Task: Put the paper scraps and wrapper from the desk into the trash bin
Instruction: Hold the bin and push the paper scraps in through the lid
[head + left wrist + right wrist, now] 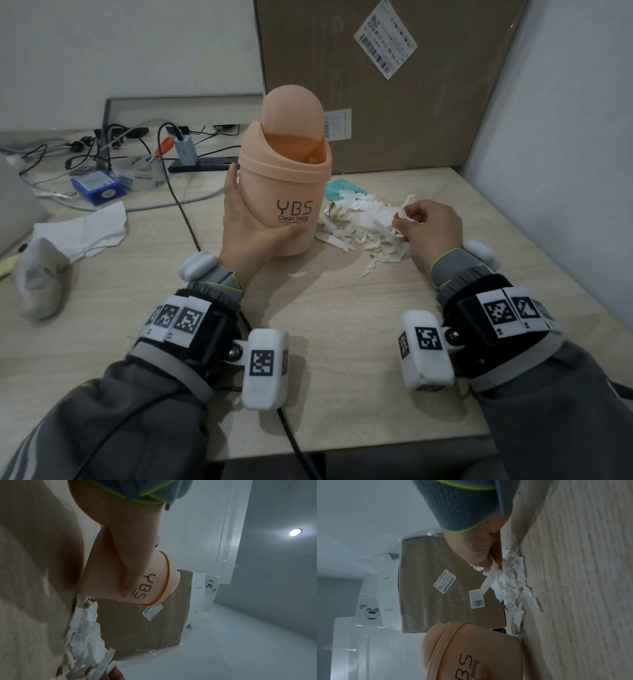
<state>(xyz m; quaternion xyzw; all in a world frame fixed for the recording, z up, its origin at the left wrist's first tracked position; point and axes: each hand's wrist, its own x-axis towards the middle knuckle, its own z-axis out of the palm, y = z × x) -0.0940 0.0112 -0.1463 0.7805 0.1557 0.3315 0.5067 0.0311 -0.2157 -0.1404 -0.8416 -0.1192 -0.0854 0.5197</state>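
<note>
My left hand [250, 226] wraps the trash bin [284, 192] upright on the worktop [342, 308], and my right hand's fingers [399, 224] pinch paper scraps [363, 219] at the bin's three o'clock; I should gather a fuller bunch before lifting.

On the small peach plastic trash bin [286, 192] we read "YBS" in dark letters, with "Clean living" in smaller print beneath. In the left wrist view only "YBS" was legible on it; in the right wrist view, "BS" and "living". The tall brown cardboard box [411, 102] behind it carried a tilted white shipping label [385, 42] with barcodes, where we made out "15 Y5 EE 15"; its other print was too small. A second white barcode label [338, 124] lower on the box was unreadable.
</note>
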